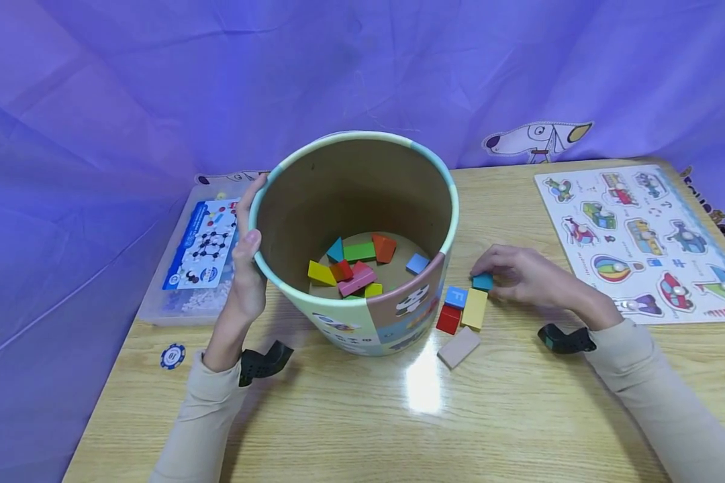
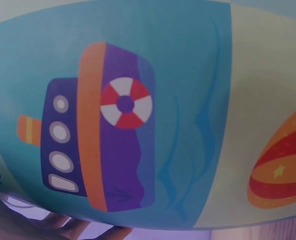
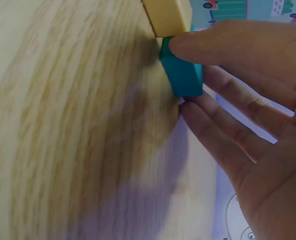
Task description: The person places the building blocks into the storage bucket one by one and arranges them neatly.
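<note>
A large round storage bucket [image 1: 353, 312] with printed pictures stands on the table, its mouth facing me. My left hand [image 1: 249, 268] holds it at the left rim, thumb at the edge and fingers along the outside. In the left wrist view the printed ship on the bucket [image 2: 187, 115] fills most of the picture. Several coloured toy blocks [image 1: 360, 252] lie on its bottom. To its right, my right hand [image 1: 522, 272] pinches a teal block [image 3: 183, 75] between thumb and fingers, right beside a yellow block [image 1: 474, 308]. A blue block [image 1: 456, 297], a red block [image 1: 449, 319] and a pale wooden block [image 1: 459, 347] lie close by.
A knobbed picture puzzle board [image 1: 586, 268] lies at the right. Behind my left hand sits a clear plastic box [image 1: 157, 295] with a molecule-model label. A blue and white poker chip [image 1: 172, 356] lies at the left. Purple cloth [image 1: 362, 67] hangs behind the table.
</note>
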`<state>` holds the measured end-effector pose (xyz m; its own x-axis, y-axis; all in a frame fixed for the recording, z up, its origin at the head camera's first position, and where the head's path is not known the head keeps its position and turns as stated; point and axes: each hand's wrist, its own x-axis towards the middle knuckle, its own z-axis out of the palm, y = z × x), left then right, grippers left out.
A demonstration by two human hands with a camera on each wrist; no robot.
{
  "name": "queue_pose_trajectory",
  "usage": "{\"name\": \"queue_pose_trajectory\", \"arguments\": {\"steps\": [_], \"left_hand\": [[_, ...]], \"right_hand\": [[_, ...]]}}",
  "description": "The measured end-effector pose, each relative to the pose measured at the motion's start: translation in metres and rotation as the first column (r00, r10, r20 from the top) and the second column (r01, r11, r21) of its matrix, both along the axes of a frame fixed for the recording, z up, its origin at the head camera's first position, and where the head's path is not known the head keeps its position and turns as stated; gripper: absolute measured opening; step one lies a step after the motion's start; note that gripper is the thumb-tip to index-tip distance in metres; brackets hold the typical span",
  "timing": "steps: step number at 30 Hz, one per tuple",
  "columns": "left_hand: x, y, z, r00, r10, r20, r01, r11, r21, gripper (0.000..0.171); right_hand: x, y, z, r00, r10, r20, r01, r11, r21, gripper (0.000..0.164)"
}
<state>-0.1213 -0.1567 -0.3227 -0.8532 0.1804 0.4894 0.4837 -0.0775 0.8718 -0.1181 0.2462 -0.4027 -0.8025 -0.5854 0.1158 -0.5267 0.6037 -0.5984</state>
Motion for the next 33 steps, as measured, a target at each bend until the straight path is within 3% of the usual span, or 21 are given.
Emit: {"name": "queue_pose_trajectory", "arguments": {"steps": [5,9,14,18,22,26,29,32,33], "left_hand": [[0.000,0.000,0.001,1.000,-0.014,0.012,0.014,1.000,0.008,0.076],[0.000,0.000,0.002,1.000,-0.021,0.011,0.021,1.000,0.014,0.076],[0.000,0.000,0.002,1.000,-0.018,0.001,0.018,1.000,0.015,0.076],[-0.001,-0.001,0.001,1.000,-0.021,0.000,0.021,1.000,0.014,0.076],[0.000,-0.001,0.001,1.000,-0.012,0.002,0.012,1.000,0.018,0.076],[0.000,-0.001,0.002,1.000,-0.014,0.005,0.014,1.000,0.017,0.075],[0.000,0.000,0.002,1.000,-0.017,0.004,0.017,1.000,0.014,0.075],[0.000,0.001,0.001,1.000,-0.013,0.004,0.013,1.000,0.007,0.075],[0.000,0.001,0.001,1.000,-0.011,0.004,0.011,1.000,0.006,0.075]], "right_hand": [[-0.003,0.000,-0.002,0.999,-0.020,-0.032,0.019,1.000,-0.023,0.030],[-0.006,-0.001,-0.003,0.994,-0.018,-0.104,0.021,1.000,0.020,0.031],[-0.008,0.004,0.008,0.986,-0.060,-0.155,0.068,0.996,0.049,0.030],[-0.009,0.013,0.036,0.967,-0.168,-0.194,0.170,0.985,-0.009,0.036],[-0.008,0.014,0.078,0.942,-0.216,-0.257,0.187,0.974,-0.131,0.044],[-0.004,0.001,0.122,0.939,-0.161,-0.304,0.067,0.953,-0.296,0.052],[-0.004,-0.019,0.149,0.945,-0.067,-0.321,-0.083,0.899,-0.431,0.048],[-0.007,-0.042,0.170,0.935,0.010,-0.355,-0.190,0.858,-0.477,0.043],[-0.008,-0.050,0.175,0.928,0.020,-0.372,-0.205,0.861,-0.465,0.041]]}}
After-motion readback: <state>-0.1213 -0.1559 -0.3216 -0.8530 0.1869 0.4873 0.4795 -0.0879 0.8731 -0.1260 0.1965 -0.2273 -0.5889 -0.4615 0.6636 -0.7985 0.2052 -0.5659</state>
